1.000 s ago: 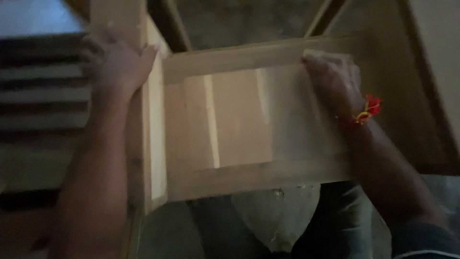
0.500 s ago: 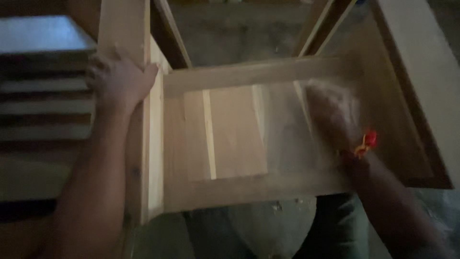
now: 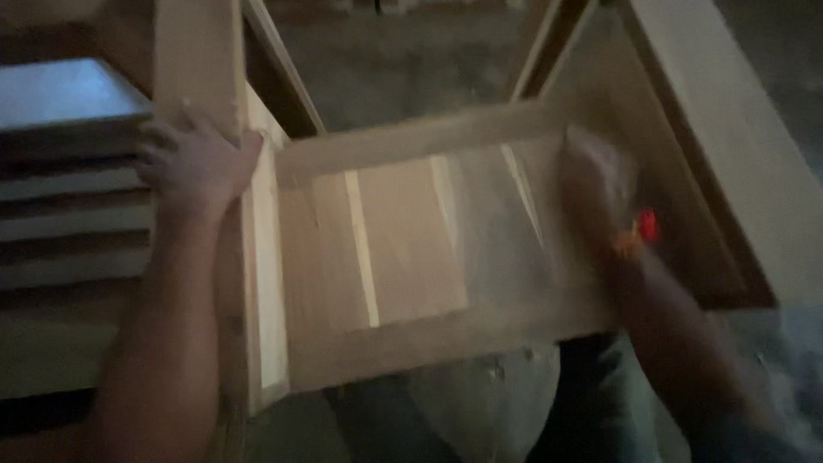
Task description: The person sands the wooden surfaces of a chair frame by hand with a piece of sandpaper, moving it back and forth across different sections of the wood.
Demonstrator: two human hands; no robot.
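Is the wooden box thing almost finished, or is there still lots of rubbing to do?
Built already: the wooden frame has its side boards and inset panel joined. In hand: the left hand steadies the left side board, while the right hand, blurred, presses on the panel's right part. The wood looks bare and pale, so any finishing seems undone. How much smoothing remains is hard to tell in this dim light.

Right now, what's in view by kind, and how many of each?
Hands: 2, left gripping the frame's post, right flat on the panel
Wooden frame: 1
Red wristband: 1
Board stack: 1
Total: 5
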